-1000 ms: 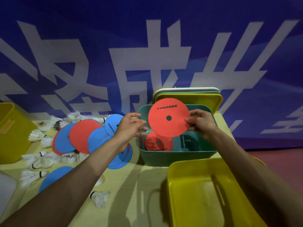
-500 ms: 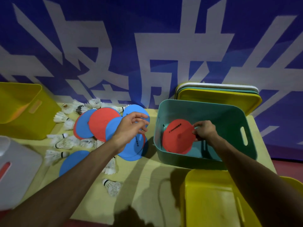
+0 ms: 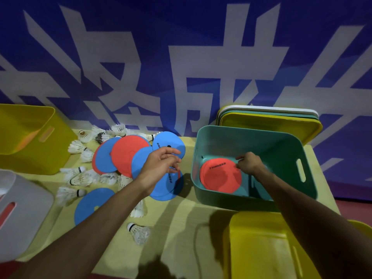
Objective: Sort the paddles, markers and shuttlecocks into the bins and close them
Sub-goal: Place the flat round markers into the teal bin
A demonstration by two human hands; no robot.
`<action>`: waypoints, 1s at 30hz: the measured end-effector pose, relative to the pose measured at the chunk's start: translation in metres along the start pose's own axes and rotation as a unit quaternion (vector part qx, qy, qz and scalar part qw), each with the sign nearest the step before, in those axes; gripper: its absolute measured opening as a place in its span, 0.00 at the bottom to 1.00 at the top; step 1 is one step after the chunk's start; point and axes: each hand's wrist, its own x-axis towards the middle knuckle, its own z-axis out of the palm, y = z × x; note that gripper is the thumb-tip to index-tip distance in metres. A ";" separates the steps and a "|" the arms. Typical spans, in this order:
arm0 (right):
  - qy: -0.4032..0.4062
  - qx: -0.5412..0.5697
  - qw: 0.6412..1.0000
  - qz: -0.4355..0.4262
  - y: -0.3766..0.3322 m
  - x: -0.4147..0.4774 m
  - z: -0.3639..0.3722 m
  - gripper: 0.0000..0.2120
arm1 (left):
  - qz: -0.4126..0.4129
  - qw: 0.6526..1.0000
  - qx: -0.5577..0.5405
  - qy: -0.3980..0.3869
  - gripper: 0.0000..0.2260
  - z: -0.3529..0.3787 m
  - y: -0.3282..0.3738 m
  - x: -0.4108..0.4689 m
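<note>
right hand (image 3: 248, 163) is pinching a red disc (image 3: 220, 176) inside the green bin (image 3: 281, 141) | left hand (image 3: 160, 165) is hanging open, holding nothing | yellow tabletop (image 3: 181, 218) is sitting against a blue banner (image 3: 141, 57)

A sports venue or training hall was suggested, most likely one used for badminton. A large blue banner (image 3: 181, 57) printed with oversized white characters was hung right behind a pale yellow table (image 3: 181, 228), and a strip of reddish floor (image 3: 352, 206) was seen at the right edge. Feathered shuttlecocks (image 3: 77, 147) and flat round red and blue markers (image 3: 128, 154) were scattered on the table among plastic storage bins in yellow (image 3: 30, 137), teal (image 3: 251, 137) and grey (image 3: 24, 218), with a stack of lids (image 3: 267, 119) propped against the banner.
</note>
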 end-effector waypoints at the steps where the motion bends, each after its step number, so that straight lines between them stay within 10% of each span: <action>1: 0.004 0.009 1.000 -0.010 -0.002 -0.003 -0.002 0.16 | 0.000 1.000 -0.004 -0.002 0.07 0.000 -0.001 0.000; 15: 0.205 0.070 0.935 -0.281 -0.136 -0.061 0.013 0.13 | 0.003 0.997 -0.049 0.055 0.06 -0.083 -0.026 -0.008; 30: -0.044 -0.042 0.978 -0.201 -0.217 -0.058 0.189 0.16 | -0.116 0.982 -0.062 0.139 0.06 -0.236 -0.135 0.003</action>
